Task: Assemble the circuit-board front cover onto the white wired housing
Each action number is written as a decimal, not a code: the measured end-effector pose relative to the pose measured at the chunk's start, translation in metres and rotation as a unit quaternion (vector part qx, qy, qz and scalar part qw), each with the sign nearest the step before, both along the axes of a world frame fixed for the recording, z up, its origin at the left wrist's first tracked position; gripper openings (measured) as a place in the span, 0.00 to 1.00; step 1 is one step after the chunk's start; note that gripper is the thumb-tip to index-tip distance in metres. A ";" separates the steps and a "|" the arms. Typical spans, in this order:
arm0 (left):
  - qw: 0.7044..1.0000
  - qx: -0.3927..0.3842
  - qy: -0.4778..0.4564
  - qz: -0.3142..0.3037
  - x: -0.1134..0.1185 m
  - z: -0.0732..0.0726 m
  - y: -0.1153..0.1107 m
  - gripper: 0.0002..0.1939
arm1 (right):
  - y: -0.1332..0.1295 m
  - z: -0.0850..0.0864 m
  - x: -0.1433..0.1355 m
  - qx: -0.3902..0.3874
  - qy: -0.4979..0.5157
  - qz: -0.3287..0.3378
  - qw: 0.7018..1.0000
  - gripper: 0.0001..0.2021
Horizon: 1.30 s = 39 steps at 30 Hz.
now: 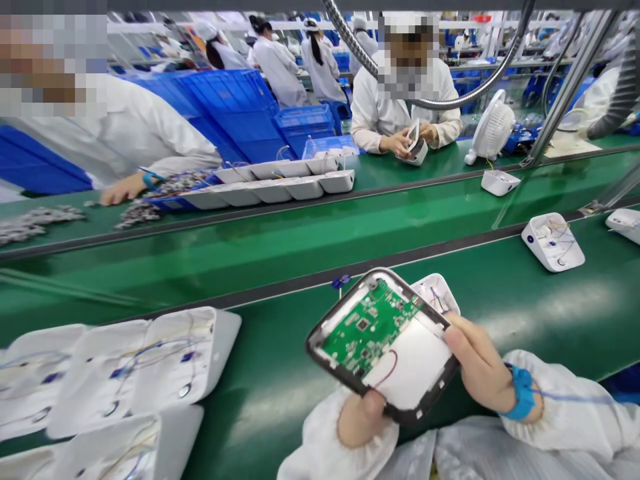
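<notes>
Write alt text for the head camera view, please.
Both hands, left hand and right hand, hold an open device half with a green circuit board above a green conveyor belt; white shells lie at left.

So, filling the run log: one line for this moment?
left hand: holds open device | right hand: steadies device, white shell behind | green belt below

A green conveyor belt [300, 293] is seen running across the scene, split by a dark rail. On its near left, several open white casings [150, 363] with thin wires are laid side by side. At the right, one open white shell [553, 241] is set alone. On the far strip, a row of white housings [280, 187] and heaps of small parts [35, 223] are spread.
</notes>
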<state>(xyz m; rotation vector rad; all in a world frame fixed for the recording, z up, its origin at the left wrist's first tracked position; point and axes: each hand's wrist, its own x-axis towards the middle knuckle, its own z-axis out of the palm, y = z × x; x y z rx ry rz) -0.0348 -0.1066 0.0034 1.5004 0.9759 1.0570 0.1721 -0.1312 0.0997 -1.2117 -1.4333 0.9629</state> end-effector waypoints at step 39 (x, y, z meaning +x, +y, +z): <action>0.834 -0.267 -0.479 -0.065 0.009 0.032 0.052 0.39 | 0.117 -0.001 0.008 -0.235 -0.025 0.378 0.895 0.13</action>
